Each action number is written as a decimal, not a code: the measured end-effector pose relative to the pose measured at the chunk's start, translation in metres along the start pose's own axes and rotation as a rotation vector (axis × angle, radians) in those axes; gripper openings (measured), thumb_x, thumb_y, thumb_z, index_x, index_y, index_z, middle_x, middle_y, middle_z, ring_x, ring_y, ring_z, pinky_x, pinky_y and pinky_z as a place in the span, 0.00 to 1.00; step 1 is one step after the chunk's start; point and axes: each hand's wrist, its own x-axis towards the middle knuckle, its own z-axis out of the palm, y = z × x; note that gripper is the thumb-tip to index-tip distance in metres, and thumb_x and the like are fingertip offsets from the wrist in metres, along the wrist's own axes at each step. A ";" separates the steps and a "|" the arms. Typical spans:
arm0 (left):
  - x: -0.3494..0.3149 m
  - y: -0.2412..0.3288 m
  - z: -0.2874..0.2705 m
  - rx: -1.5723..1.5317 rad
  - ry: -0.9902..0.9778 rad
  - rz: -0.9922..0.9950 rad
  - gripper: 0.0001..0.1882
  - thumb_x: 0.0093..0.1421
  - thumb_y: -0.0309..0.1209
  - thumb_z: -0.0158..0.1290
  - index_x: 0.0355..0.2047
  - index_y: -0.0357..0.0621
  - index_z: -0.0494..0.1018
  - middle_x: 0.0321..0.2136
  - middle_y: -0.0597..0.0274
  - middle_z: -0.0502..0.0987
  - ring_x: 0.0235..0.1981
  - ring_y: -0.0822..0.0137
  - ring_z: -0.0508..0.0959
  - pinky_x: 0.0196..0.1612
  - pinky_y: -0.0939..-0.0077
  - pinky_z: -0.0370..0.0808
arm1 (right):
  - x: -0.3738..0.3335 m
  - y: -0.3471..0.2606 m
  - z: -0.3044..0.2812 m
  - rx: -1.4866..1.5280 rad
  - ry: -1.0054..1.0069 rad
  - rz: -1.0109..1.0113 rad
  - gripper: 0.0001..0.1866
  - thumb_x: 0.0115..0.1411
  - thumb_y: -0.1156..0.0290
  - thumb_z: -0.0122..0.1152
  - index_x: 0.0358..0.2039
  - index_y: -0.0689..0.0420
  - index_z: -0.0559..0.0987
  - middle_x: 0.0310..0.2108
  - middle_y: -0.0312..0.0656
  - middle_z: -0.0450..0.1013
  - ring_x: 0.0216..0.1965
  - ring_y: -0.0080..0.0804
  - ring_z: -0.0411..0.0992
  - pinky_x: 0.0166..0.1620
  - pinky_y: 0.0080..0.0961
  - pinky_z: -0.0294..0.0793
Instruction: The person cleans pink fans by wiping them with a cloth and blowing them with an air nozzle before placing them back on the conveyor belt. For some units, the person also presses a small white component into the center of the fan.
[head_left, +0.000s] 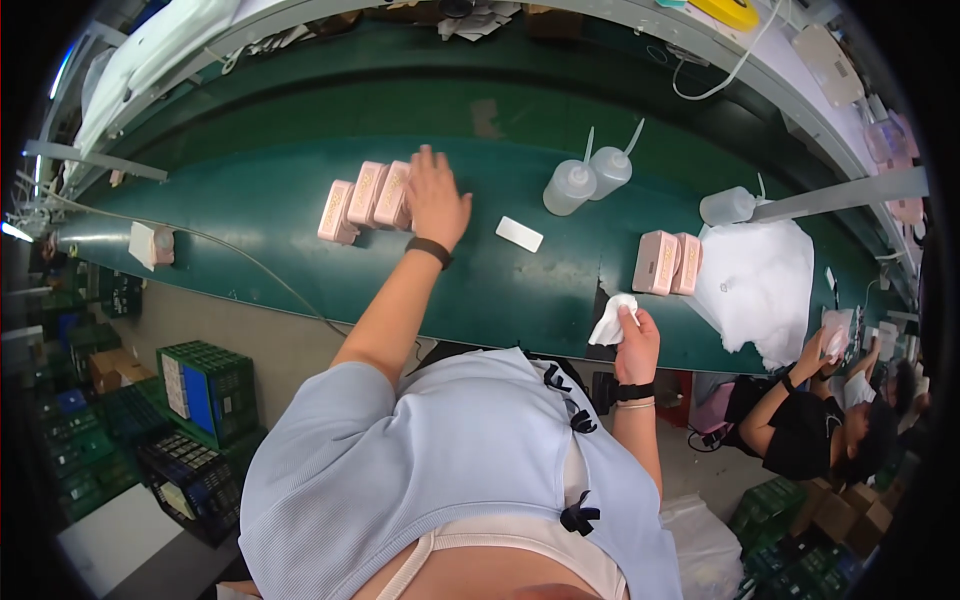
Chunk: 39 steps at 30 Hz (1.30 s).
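My left hand is stretched out flat, its fingers extended, beside the right end of a row of pink box-shaped cases. Its fingertips reach along the nearest case, and it seems to touch that one; the palm's underside is hidden. In my right hand, near the table's front edge, a crumpled white cloth is pinched between thumb and fingers. Just beyond that hand stand two more pink cases, side by side. Between my hands lies a small white rectangular block.
Two translucent squeeze bottles stand on the green table; another bottle is farther right, by a spread white cloth pile. A cable crosses the table's left. Green crates sit on the floor. A co-worker is at right.
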 end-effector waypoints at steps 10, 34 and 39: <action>-0.026 -0.024 0.023 0.225 -0.004 0.103 0.40 0.54 0.38 0.61 0.63 0.34 0.59 0.65 0.45 0.60 0.68 0.48 0.57 0.67 0.46 0.54 | -0.006 -0.004 0.031 -0.013 -0.069 -0.113 0.07 0.62 0.74 0.64 0.37 0.62 0.77 0.34 0.35 0.77 0.34 0.19 0.73 0.39 0.18 0.72; -0.101 -0.004 -0.163 -1.190 -0.361 0.319 0.35 0.43 0.17 0.68 0.54 0.34 0.72 0.50 0.52 0.78 0.49 0.68 0.78 0.54 0.71 0.74 | -0.101 -0.069 0.169 -0.874 -0.887 -1.276 0.16 0.61 0.70 0.55 0.50 0.56 0.77 0.61 0.45 0.68 0.65 0.48 0.62 0.66 0.45 0.58; -0.103 -0.002 -0.164 -1.426 -0.313 0.256 0.34 0.43 0.20 0.69 0.53 0.37 0.73 0.50 0.52 0.78 0.49 0.64 0.79 0.51 0.71 0.75 | -0.090 -0.064 0.143 -0.787 -0.749 -1.217 0.17 0.61 0.70 0.56 0.51 0.54 0.77 0.61 0.42 0.69 0.65 0.46 0.63 0.65 0.45 0.58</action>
